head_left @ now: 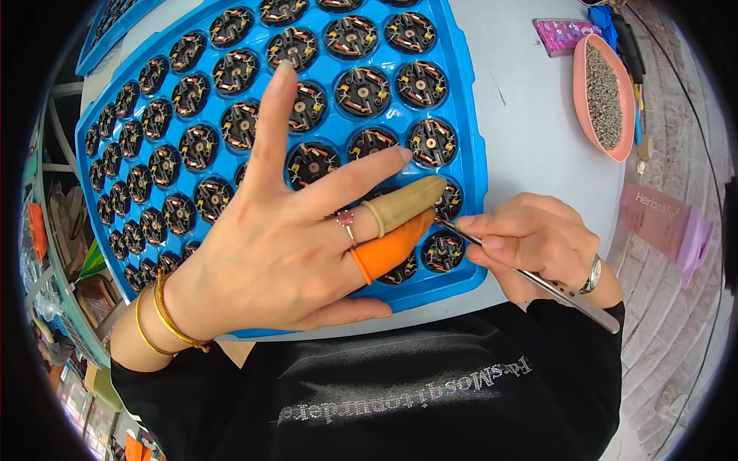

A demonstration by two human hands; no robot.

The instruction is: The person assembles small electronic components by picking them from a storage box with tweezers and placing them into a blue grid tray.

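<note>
My left hand [261,238] reaches over the blue tray [475,146] with its fingers stretched and spread. An orange finger cot [392,250] covers the index finger, a beige one [403,206] the middle finger. Their tips rest at a round black part [449,201] near the tray's right edge, partly hiding it. My right hand [542,238] is closed around metal tweezers [586,309], whose tips meet that part beside the covered fingertips. Whether the tips grip anything is hidden. Another round black part [443,252] with small wired components sits in the nearest pocket.
Several rows of like parts fill the tray. On the grey table's right side stands a pink bowl [624,115] of small grey granules, beside a purple patterned packet [565,37]. A translucent pink container [653,219] is at the far right. Shelves with items lie left.
</note>
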